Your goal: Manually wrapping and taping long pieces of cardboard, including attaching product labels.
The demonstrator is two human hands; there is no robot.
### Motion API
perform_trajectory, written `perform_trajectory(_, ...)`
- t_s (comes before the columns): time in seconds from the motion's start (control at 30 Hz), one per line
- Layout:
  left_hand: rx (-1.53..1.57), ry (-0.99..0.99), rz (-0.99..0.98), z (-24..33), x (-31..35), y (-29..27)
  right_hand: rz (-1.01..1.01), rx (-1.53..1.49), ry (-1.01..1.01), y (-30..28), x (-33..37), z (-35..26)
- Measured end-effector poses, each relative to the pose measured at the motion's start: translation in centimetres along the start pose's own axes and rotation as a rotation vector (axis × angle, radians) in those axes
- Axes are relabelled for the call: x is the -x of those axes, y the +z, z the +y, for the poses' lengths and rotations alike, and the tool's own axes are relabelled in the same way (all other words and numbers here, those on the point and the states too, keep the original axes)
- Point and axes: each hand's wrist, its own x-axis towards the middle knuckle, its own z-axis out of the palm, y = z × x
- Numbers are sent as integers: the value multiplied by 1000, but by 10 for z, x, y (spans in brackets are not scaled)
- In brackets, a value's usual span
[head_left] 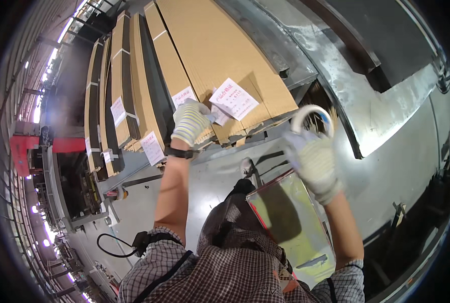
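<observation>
Figure: a white ring-shaped roll of tape [297,119] and a white paper label with pink print [236,99] at the near end of a wide brown corrugated-cardboard stack [225,43].

Your pale-gloved right hand [313,161], blurred, is closed around the roll's lower part, just beside the stack's right corner. Your left hand [189,121], in yellow-and-grey striped knit, has curled fingers near the label; whether they pinch anything cannot be told. The label lies askew, partly over a second white paper label [220,116], so a brushing glove could slide it; the cardboard's ragged near edge might snag the knit, and a slack hold could drop the roll.
</observation>
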Motion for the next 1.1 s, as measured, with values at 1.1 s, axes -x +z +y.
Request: perform_trajectory(1.1, 1233, -459, -116, -24, 109, 124, -8, -1682, 1103, 181, 33, -42)
